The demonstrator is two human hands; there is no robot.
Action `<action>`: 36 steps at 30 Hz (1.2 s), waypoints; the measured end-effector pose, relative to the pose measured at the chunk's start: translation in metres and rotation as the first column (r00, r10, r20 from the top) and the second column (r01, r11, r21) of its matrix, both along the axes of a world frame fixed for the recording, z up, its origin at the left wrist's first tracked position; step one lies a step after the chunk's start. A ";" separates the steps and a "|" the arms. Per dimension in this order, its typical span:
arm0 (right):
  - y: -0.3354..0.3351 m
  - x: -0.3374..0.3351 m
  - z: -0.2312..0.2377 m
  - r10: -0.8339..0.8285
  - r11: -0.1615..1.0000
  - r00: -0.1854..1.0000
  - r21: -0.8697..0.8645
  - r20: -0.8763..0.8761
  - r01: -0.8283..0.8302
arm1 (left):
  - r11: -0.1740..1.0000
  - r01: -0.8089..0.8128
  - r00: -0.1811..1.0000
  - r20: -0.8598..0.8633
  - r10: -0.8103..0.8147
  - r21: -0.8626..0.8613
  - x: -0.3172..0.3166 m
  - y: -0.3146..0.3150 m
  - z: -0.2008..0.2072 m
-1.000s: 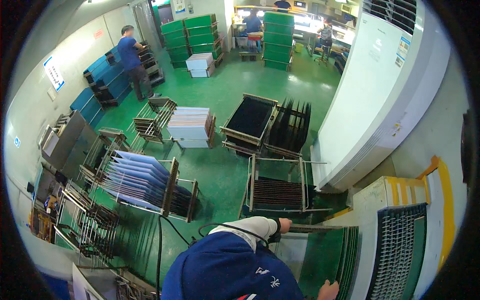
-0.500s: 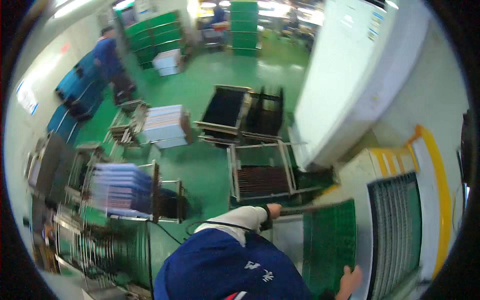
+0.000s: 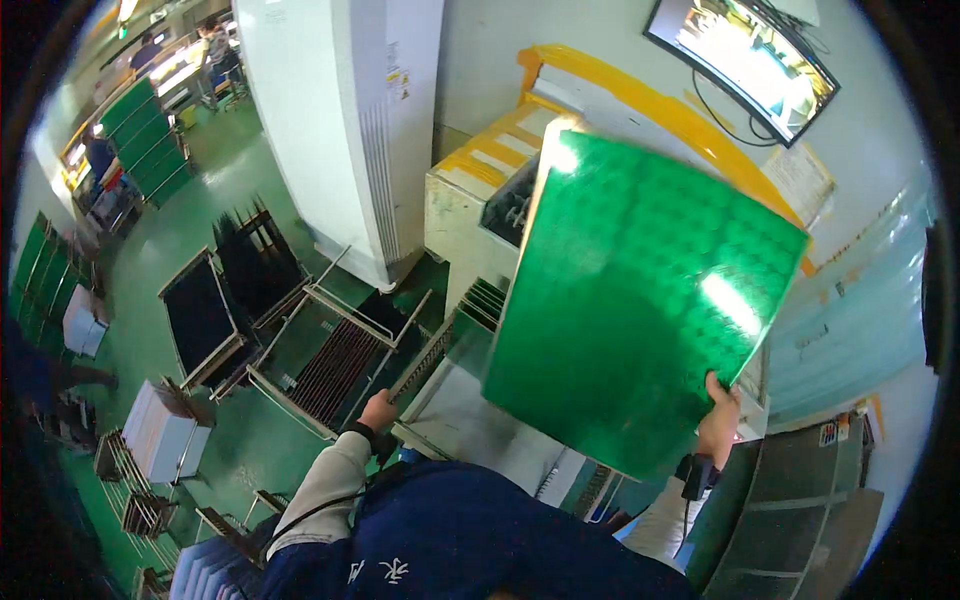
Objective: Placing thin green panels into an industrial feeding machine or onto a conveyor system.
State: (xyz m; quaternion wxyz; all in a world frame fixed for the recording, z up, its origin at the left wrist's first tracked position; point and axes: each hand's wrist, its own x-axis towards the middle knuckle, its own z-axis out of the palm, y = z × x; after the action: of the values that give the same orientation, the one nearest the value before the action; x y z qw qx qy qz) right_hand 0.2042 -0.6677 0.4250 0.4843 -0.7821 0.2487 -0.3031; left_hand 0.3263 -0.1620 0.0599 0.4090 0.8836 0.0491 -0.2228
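Observation:
A large green panel (image 3: pixel 640 300), flat and glossy, is raised and tilted in front of me. My right hand (image 3: pixel 718 425) pinches its lower right edge, thumb on the green face, the other fingers mostly behind it. To the left, my left hand (image 3: pixel 378 410) is closed at the end of a slotted rack rail (image 3: pixel 425 360). Past that rail several thin dark green panels (image 3: pixel 484 302) stand on edge in the rack. A pale surface (image 3: pixel 460 405) lies between the rail and the raised panel, which hides part of the machine behind it.
Behind the panel stands a cream machine (image 3: pixel 460 215) with yellow trim. A white cabinet (image 3: pixel 340 120) rises to its left. Metal racks (image 3: pixel 325 370) and a stack of pale panels (image 3: pixel 155 435) stand on the green floor. A screen (image 3: pixel 745 65) hangs on the wall.
My view has swung to the right. The green panel is now up in my right hand, which was open over the rack of green panels. My left hand remains at the rack.

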 end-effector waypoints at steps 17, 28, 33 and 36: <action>-0.016 0.102 -0.103 -0.028 0.354 0.897 0.844 0.441 -0.403 | 0.984 0.106 0.993 0.042 -0.113 0.141 0.004 0.003 0.000; -0.017 0.147 -0.126 0.024 0.203 0.956 0.935 0.293 -0.292 | 0.992 0.079 0.997 0.018 -0.081 0.096 0.001 -0.007 0.032; -0.024 0.154 -0.129 0.179 0.149 0.955 0.953 0.236 -0.263 | 0.993 0.082 0.991 -0.113 -0.073 0.079 0.004 -0.009 0.033; -0.022 0.163 -0.128 0.172 0.172 0.957 0.950 0.233 -0.262 | 0.999 0.028 0.997 -0.075 -0.027 0.021 0.004 0.000 0.012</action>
State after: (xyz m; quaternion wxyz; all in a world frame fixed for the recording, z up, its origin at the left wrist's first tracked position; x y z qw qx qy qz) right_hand 0.3668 -0.6893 0.2974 0.9131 -0.3186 0.2520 -0.0348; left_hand 0.3300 -0.1624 0.0716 0.3940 0.8797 0.0547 -0.2607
